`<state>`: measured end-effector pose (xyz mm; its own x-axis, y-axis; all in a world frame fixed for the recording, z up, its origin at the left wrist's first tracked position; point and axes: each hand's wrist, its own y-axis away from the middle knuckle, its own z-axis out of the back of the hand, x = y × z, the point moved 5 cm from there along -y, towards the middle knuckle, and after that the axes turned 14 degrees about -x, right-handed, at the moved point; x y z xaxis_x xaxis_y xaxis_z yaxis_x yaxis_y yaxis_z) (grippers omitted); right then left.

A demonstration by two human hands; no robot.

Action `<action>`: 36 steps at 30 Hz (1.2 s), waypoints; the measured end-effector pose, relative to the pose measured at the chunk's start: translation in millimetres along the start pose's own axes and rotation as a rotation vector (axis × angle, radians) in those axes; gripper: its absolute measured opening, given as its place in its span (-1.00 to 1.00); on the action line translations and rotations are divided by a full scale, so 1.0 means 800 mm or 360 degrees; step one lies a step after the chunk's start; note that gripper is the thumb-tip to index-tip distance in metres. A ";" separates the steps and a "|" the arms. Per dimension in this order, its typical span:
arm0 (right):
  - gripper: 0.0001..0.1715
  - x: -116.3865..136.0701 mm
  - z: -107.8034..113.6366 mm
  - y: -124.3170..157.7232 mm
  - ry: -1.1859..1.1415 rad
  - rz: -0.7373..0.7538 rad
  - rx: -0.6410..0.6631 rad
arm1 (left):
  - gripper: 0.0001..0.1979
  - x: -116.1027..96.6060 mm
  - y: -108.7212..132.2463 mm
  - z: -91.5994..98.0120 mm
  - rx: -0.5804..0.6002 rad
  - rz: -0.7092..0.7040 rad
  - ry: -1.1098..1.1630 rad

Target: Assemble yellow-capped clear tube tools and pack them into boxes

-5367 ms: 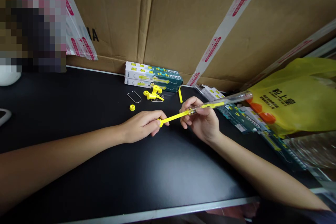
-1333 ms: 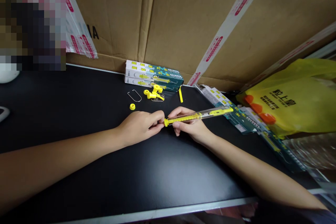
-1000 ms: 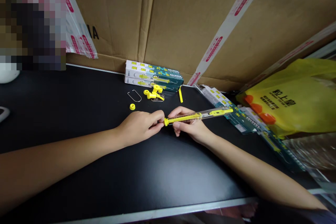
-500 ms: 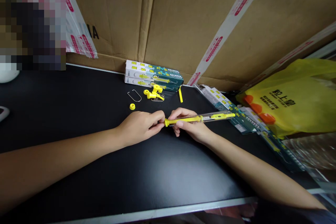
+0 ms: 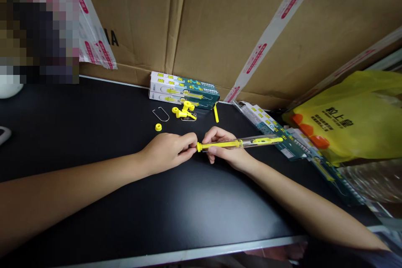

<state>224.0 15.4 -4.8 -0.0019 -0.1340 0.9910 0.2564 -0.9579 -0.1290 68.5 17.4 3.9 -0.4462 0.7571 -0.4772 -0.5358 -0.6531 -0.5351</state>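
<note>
A clear tube with yellow parts inside [image 5: 248, 142] lies nearly level above the black table. My right hand [image 5: 228, 148] is wrapped round its middle, thumb in front. At the tube's yellow left end, my left hand [image 5: 174, 150] is closed in a pinch; what its fingertips grip is too small and hidden to name. Beyond the hands rest a yellow ring cap [image 5: 158, 127], a bent metal wire [image 5: 161, 114], a cluster of yellow parts [image 5: 184, 111] with metal pieces, and a yellow stick [image 5: 216, 114].
Two stacked printed boxes [image 5: 184, 91] stand against a large cardboard carton [image 5: 213, 29]. More printed packages [image 5: 273, 134] lie at the right beside a yellow plastic bag [image 5: 345, 117]. White objects sit at the left edge.
The yellow piece at the tube's right end has shifted very slightly right, and my right hand's fingers have moved a little. My left hand keeps its pinch.
</note>
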 end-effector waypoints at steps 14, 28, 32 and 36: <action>-0.74 -0.002 0.000 0.002 0.0041 0.0008 -0.0081 | -0.97 -0.001 0.001 -0.001 0.0026 -0.0017 -0.0029; -0.74 -0.002 0.000 0.003 0.0052 0.0021 -0.0098 | -0.96 -0.001 0.001 -0.001 0.0025 -0.0037 -0.0025; -0.75 -0.003 0.000 0.004 0.0068 0.0019 -0.0103 | -0.96 -0.002 0.001 0.000 0.0019 -0.0057 -0.0019; -0.76 -0.002 0.000 0.005 0.0076 0.0036 -0.0095 | -0.95 -0.003 0.001 0.000 0.0006 -0.0074 -0.0006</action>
<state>224.8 11.9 -7.2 -0.0430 -0.1661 0.9852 0.1986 -0.9678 -0.1545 69.0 14.7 4.6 -0.4235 0.7868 -0.4490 -0.5589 -0.6170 -0.5540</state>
